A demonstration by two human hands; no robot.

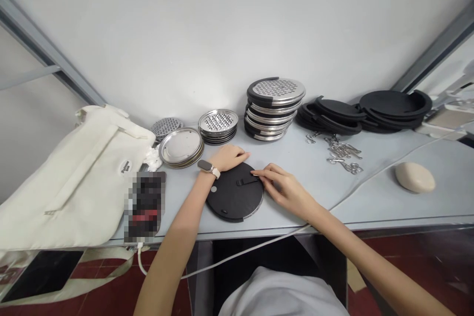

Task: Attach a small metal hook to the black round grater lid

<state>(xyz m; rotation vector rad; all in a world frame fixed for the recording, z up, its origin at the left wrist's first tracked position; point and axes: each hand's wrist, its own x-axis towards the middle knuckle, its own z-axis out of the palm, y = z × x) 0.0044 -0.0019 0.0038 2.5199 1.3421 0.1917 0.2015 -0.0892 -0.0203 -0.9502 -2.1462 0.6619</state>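
A round black plate [233,202] with a thin metal edge lies flat on the table in front of me. On its face are a pale dot, a small slot and a narrow black clip [247,181]. My left hand [230,158] is at the far edge of the plate, its fingers bent along the rim and gripping it; their undersides are hidden. At the right rim, my right hand [285,187] is closed in a pinch beside the clip's outer end. A tiny pale bit shows at the fingertips, too small to name.
Behind the plate stand a tall stack of round graters [276,108], shorter grater discs [218,126] and plain metal discs [181,148]. Black round holders [392,108] and metal hooks [344,153] lie right. A cream bag [74,182], a phone-like device [145,207], a white cable [355,187] and a beige rounded object [414,177] are around.
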